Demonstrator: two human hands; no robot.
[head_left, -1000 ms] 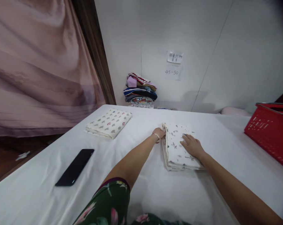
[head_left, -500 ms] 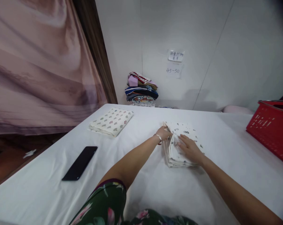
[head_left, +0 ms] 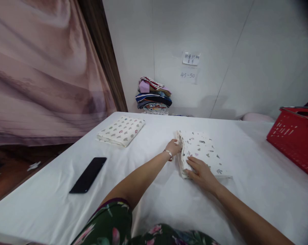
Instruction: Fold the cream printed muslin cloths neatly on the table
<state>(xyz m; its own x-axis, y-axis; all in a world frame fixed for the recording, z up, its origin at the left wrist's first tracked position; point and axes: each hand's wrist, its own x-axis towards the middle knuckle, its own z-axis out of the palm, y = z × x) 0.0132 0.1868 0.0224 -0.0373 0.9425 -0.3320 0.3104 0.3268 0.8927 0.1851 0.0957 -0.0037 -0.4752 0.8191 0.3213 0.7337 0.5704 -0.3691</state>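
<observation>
A white folded cloth (head_left: 201,151) with small grey leaf-like prints lies on the table in front of me. At its left edge, my left hand (head_left: 173,147), with a silver bracelet at the wrist, has its fingers curled onto the stacked layers; the fingertips are partly hidden. My right hand (head_left: 201,173) rests on the cloth's near left part with its fingers stretched out. Farther left lies a second folded cloth (head_left: 122,131), cream with grey and red prints, which neither hand touches.
A black phone (head_left: 88,175) lies on the white-covered table (head_left: 148,221) at the left. The red plastic basket (head_left: 296,139) stands at the right edge. Behind the table rises a stack of folded fabrics (head_left: 154,95) against the wall. A pink curtain (head_left: 49,75) hangs at the left.
My right hand has slid nearer to me and left over the cloth. My left hand has shifted slightly left along the edge. More of the printed top shows, lying flatter and wider.
</observation>
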